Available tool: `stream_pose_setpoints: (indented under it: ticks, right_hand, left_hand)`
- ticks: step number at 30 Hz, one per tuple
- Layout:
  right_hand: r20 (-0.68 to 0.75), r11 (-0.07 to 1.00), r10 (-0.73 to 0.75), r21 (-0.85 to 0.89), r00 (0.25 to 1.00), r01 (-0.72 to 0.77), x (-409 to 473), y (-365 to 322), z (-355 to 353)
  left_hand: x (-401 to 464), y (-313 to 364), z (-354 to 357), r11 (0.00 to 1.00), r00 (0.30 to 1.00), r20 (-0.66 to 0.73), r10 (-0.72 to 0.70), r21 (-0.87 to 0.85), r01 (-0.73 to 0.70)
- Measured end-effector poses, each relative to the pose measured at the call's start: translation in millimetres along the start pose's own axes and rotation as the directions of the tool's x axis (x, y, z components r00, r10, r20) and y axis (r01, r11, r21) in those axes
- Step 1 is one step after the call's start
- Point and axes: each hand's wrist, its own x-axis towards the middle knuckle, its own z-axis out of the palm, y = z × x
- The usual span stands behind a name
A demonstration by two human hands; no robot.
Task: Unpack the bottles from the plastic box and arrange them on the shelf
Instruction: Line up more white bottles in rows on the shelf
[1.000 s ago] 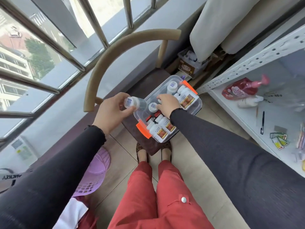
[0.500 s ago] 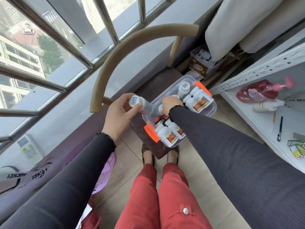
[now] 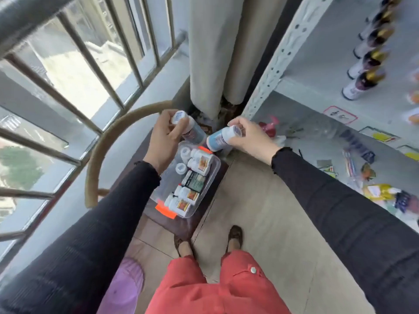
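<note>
A clear plastic box (image 3: 213, 175) with orange latches sits on a dark chair seat and holds several white-capped bottles (image 3: 199, 160). My left hand (image 3: 164, 137) grips a white-capped bottle (image 3: 189, 128) above the box's far end. My right hand (image 3: 251, 137) grips a second bottle with a blue label (image 3: 221, 138), lifted clear of the box and tilted on its side toward the shelf. The white metal shelf (image 3: 317, 114) stands to the right, with a row of dark gold-capped bottles (image 3: 367, 62) on its upper level.
The chair's curved tan backrest (image 3: 106, 146) arcs on the left below a barred window (image 3: 90, 64). A beige curtain (image 3: 222, 53) hangs behind the box. The lower shelf carries a red pouch (image 3: 268, 128), packets and labels. A purple basket (image 3: 127, 286) sits on the floor at lower left.
My right hand has lifted a blue-labelled bottle out of the box and swung right. My left hand has risen with its bottle. The view has tilted up toward the shelf.
</note>
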Motion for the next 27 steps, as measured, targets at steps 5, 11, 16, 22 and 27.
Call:
stream_pose_setpoints:
  ticks: [5,11,16,22,27]
  right_hand:
    - [-0.274,0.931,0.034,0.358,0.961,0.070,-82.3,38.7,-122.4]
    - [-0.486,0.776,0.093,0.583,0.869,0.243,-189.1,112.5,-253.0]
    - [-0.490,0.689,0.091,0.660,0.867,0.300,-246.1,183.7,-345.5]
    - [-0.517,0.699,0.128,0.652,0.846,0.293,-273.8,235.5,-432.6]
    - [-0.547,0.726,0.148,0.626,0.824,0.285,-269.1,270.1,-490.2]
  left_hand:
    - [-3.6,100.2,116.4,0.980,0.966,0.225,0.129,-0.175,-0.090]
    - [-41.6,182.6,293.5,0.957,0.840,0.473,0.264,-0.240,-0.166]
    - [-74.1,230.6,425.1,0.951,0.766,0.571,0.296,-0.252,-0.179]
    - [-91.1,269.2,545.5,0.958,0.701,0.656,0.279,-0.235,-0.161]
    - [-64.7,288.7,617.1,0.974,0.707,0.672,0.221,-0.115,-0.195]
